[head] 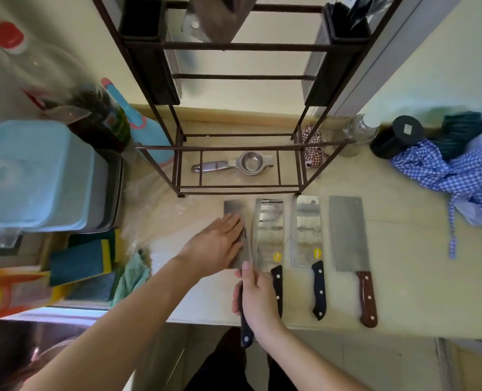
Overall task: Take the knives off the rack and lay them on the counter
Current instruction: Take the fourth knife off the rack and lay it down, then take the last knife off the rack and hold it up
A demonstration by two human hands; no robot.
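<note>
Several cleavers lie side by side on the counter [403, 263] in front of the dark metal rack [240, 148]. The rightmost cleaver [347, 235] has a brown wooden handle. Left of it lie a cleaver [306, 230] and another cleaver [271, 230], both with black handles. The leftmost cleaver [232, 207] lies flat, its dark handle over the counter's front edge. My left hand [217, 244] rests flat on its blade, fingers together. My right hand [258, 300] is closed around its handle.
A metal citrus squeezer [234, 165] lies under the rack's lowest shelf. Blue plastic boxes [36, 176], bottles and sponges [81, 261] crowd the left side. A blue checked cloth [454, 170], a black jar [395, 136] and a glass bottle [358, 131] sit at the right.
</note>
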